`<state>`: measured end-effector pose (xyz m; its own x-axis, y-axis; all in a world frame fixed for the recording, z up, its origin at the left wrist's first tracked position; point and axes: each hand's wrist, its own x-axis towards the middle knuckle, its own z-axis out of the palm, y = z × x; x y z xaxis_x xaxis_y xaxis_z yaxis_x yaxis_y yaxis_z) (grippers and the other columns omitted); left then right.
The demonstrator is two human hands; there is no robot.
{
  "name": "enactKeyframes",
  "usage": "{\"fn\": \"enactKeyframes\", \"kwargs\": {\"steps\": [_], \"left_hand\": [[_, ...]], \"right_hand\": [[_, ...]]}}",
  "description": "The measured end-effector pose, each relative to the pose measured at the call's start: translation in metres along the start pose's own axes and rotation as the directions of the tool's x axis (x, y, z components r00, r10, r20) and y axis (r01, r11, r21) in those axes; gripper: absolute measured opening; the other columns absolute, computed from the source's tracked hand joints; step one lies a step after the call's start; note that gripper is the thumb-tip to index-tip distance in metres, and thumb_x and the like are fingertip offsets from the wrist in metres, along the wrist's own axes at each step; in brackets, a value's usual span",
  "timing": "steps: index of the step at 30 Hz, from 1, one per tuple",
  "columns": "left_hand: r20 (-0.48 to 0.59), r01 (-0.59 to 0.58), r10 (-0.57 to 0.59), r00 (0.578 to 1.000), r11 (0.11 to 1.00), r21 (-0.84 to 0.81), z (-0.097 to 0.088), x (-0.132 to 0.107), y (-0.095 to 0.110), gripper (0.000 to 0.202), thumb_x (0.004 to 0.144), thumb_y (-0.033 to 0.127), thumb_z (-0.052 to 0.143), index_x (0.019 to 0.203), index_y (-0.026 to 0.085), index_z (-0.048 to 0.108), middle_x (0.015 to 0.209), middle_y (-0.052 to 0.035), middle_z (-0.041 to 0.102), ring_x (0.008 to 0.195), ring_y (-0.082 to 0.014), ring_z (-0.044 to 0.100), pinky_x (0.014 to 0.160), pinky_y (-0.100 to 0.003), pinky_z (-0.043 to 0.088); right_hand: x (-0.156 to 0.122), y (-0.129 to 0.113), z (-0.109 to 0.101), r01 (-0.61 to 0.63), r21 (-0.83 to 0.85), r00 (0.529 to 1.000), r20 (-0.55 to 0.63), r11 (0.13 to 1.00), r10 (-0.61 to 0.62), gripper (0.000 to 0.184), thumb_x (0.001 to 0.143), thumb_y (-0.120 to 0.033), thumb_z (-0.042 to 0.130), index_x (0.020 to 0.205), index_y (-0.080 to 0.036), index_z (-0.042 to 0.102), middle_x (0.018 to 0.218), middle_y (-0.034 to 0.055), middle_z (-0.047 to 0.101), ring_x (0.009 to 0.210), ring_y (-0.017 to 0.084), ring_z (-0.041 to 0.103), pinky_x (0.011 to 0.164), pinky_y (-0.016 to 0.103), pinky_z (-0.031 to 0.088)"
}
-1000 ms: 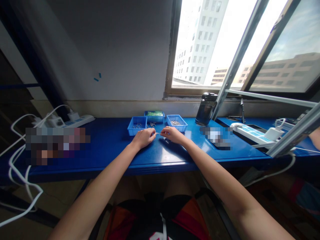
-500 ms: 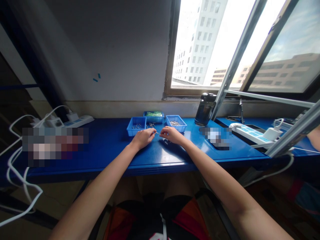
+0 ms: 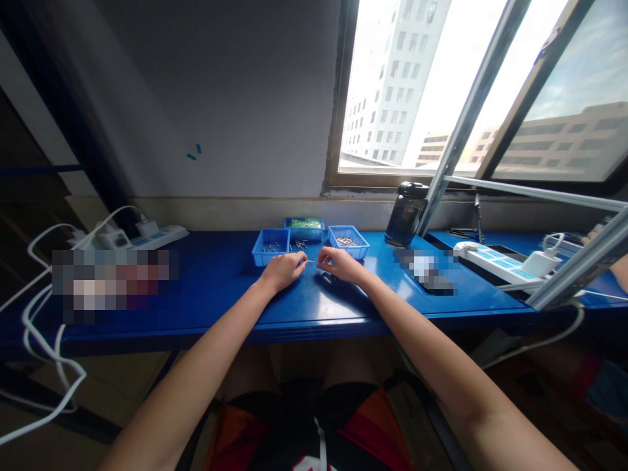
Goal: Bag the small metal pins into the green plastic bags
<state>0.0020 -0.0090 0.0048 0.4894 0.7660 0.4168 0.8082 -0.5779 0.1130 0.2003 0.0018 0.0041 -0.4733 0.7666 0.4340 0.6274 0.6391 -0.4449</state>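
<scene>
My left hand and my right hand face each other just above the blue table. Both are closed in a pinch on a thin metal pin-like piece, which spans the small gap between the fingertips; its exact kind is too small to tell. Behind my left hand is a blue bin with a few small dark metal pieces in it. Several similar loose pieces lie on the table beside that bin. Beyond my right hand stands another blue bin holding many small metal parts.
A third blue bin with green packets is at the back. A dark bottle stands by the metal frame post. Power strips and white cables lie at the sides. A person's arm shows at far right.
My hands keep almost the same pose, with the thin metal piece still between the fingertips. The whole view has shifted slightly, so the scene sits a little further right.
</scene>
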Motion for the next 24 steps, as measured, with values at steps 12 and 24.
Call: {"fn": "enactKeyframes", "kwargs": {"steps": [12,24], "left_hand": [[0.035,0.045,-0.047,0.998,0.997,0.059,0.0008,0.0009,-0.0023,0.020,0.086,0.033,0.042,0.096,0.023,0.054,0.078,-0.0044,0.066,0.071,-0.0205,0.062,0.060,-0.025,0.043],[0.101,0.125,-0.136,0.985,0.986,0.114,-0.0017,0.0007,0.0006,0.027,0.086,0.037,0.038,0.103,0.022,0.054,0.082,-0.0053,0.065,0.075,-0.0207,0.062,0.065,-0.027,0.045]], "right_hand": [[-0.0034,-0.0086,-0.0035,0.071,-0.019,0.992,0.109,0.997,-0.068,0.012,0.077,-0.021,0.055,0.081,-0.015,0.064,0.079,0.0038,0.062,0.069,0.011,0.055,0.068,0.023,0.041],[0.0005,-0.0023,-0.0023,-0.052,-0.013,0.998,-0.020,0.999,0.052,0.022,0.080,-0.025,0.053,0.091,-0.014,0.068,0.085,0.0064,0.062,0.072,0.012,0.056,0.071,0.026,0.044]]}}
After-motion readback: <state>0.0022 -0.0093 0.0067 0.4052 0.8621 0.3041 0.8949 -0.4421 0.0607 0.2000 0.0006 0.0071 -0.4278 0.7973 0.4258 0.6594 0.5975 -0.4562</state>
